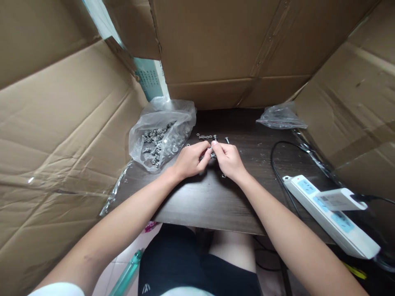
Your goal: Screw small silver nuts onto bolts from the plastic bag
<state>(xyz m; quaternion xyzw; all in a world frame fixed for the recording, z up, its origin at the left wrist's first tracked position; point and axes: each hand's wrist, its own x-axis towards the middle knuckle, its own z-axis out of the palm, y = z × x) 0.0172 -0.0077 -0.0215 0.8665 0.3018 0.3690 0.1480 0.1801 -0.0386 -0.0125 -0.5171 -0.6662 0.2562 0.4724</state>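
My left hand and my right hand meet over the dark wooden table, fingertips almost touching. Both are closed in a pinch, and whatever they pinch is too small and too covered to name. Small shiny metal parts show just beneath the fingertips. Beyond the hands lie a few loose rings and bolt-like pieces, with one screw behind my right hand. A ring sits near my right wrist. Left of my left hand, an open transparent plastic bag holds many metal screw-like parts.
Cardboard walls enclose the table at the back and both sides. A second plastic bag lies at the back right. On the right rests a white power strip with a plugged-in adapter and a black cable.
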